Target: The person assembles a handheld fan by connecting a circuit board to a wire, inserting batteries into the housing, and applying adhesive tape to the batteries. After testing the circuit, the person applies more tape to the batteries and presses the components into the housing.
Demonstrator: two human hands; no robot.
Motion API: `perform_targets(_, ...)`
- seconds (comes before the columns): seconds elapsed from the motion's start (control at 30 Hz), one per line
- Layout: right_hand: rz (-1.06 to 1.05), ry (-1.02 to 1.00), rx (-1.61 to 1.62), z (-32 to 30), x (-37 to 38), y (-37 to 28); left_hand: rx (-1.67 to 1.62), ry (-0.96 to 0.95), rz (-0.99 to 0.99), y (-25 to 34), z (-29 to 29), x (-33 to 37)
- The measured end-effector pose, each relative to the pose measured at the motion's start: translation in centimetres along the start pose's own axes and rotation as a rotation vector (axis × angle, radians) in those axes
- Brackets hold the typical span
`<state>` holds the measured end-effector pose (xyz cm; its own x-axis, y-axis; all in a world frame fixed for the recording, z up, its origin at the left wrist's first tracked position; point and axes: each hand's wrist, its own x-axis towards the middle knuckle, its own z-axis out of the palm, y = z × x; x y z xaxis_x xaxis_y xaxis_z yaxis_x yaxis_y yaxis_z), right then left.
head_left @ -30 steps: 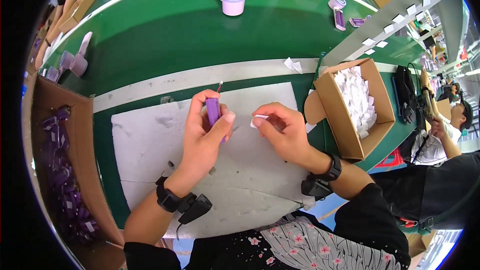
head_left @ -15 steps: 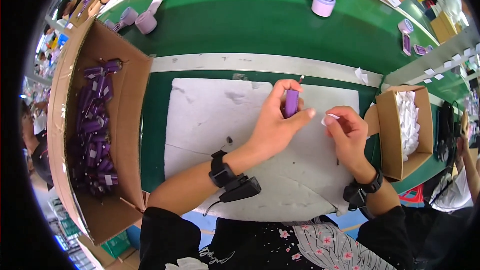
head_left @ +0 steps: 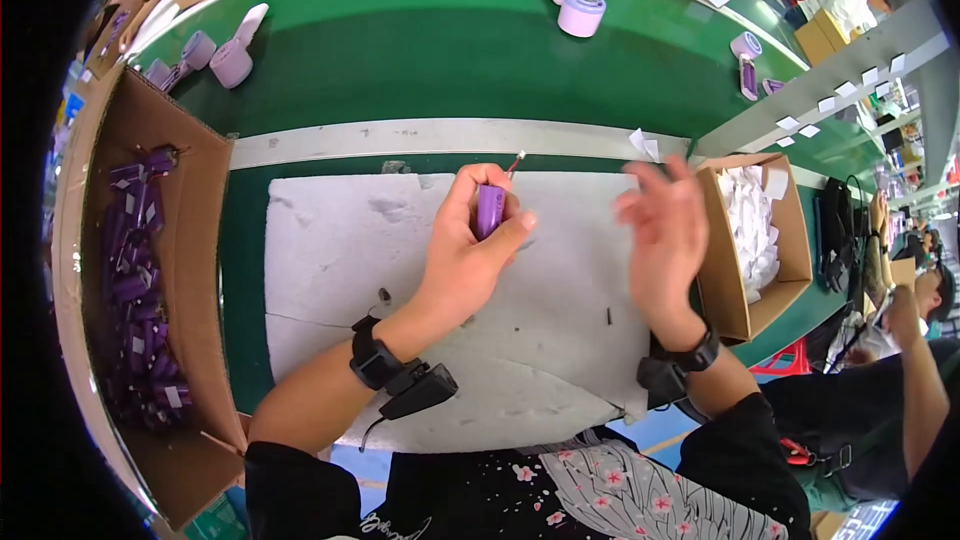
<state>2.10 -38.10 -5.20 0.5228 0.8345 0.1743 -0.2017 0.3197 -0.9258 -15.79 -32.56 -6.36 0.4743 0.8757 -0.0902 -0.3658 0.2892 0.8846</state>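
Observation:
My left hand (head_left: 468,240) is wrapped round a purple cylindrical battery (head_left: 490,212), held upright above the white foam mat (head_left: 330,270). A thin wire (head_left: 516,162) with a small pale connector sticks up beyond my fingers. To the right, my right hand (head_left: 662,235) is raised over the mat's right edge, its fingers apart and smeared by motion. I see nothing in it. Just beyond its fingertips, white paper scraps (head_left: 645,145) stand at the pale rail. Close by on its right is a small cardboard box (head_left: 727,290) of white paper slips (head_left: 748,225).
A large cardboard box (head_left: 190,230) at left holds many purple batteries (head_left: 135,285). Past the pale rail (head_left: 420,132), lilac round-headed devices (head_left: 581,14) lie on the green surface (head_left: 400,50). A grey metal beam (head_left: 790,105) crosses the far right. Other people work nearby.
My right hand has opened and moved up; the white slip it pinched no longer shows there. My left hand keeps the battery. The view has shifted, so the scene sits further left.

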Motion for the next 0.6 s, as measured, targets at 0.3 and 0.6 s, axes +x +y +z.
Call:
perform_targets(0.3, 0.18, -0.475, -0.336, -1.7, -1.3, 0.7, 0.313, -0.101, 0.14, -1.0, 0.8, 0.1)
perform_targets(0.6, 0.168, -0.509, -0.407, -1.9, -1.1, 0.3, 0.249, -0.249, 0.057, -0.8, 1.7, -0.7)
